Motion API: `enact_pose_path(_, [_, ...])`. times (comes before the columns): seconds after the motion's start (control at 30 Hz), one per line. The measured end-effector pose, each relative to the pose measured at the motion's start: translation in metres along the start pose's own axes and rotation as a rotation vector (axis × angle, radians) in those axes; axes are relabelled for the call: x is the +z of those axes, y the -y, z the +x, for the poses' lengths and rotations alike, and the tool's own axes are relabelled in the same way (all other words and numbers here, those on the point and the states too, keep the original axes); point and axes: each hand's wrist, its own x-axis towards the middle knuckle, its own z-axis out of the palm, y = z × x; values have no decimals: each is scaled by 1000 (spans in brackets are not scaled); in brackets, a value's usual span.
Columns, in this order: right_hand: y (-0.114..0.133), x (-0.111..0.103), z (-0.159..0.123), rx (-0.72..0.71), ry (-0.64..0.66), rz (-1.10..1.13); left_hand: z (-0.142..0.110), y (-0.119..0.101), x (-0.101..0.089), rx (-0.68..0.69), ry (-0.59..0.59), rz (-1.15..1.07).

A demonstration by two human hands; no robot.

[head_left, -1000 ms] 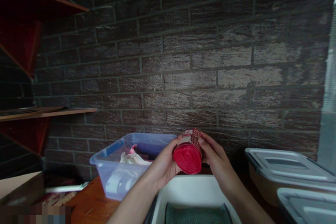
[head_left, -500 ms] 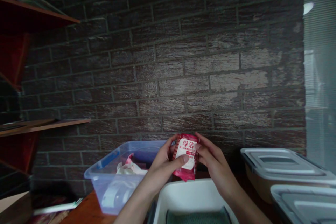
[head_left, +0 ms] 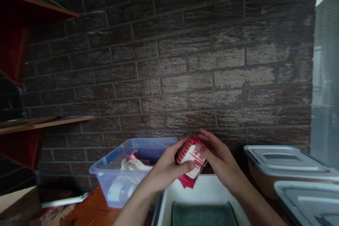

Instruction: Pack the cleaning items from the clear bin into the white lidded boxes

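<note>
Between my hands, tilted, is a small red packet [head_left: 191,165] with a white label and printed characters. My left hand [head_left: 169,164] is closed around its left side, the thumb pressed across the label. On the other side, my right hand [head_left: 218,152] touches the packet's upper right part with its thumb, while its fingers reach behind the top edge. Both hands are above a white bin [head_left: 182,187], in which a dark green textured cloth-like item [head_left: 203,215] lies. What the packet contains cannot be seen.
A translucent blue tub [head_left: 106,180] with white and pink items stands to the left on a wooden surface [head_left: 90,206]. Two lidded boxes [head_left: 280,159] are at the right. Shelves [head_left: 45,123] jut out at the far left, and a brick wall [head_left: 172,77] rises behind.
The red packet has turned clockwise, its bottom now pointing lower left. My hands have shifted slightly right with it, and the view has moved a little.
</note>
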Motion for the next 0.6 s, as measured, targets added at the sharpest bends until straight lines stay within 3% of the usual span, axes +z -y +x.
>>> enact_pose_path(0.13, [3,-5,-4,-44,72,-131,0,0,-5,17,74,53])
enact_pose_path(0.37, [17,-9,-16,-144,355,-185,-1,2,-19,54,99,-40])
enact_pose_path(0.47, [28,-9,-21,-97,447,-119,-2,2,-30,53,82,-107])
enact_pose_path(0.6, [37,-11,-30,-21,502,-56,-5,-4,-34,-56,12,-180])
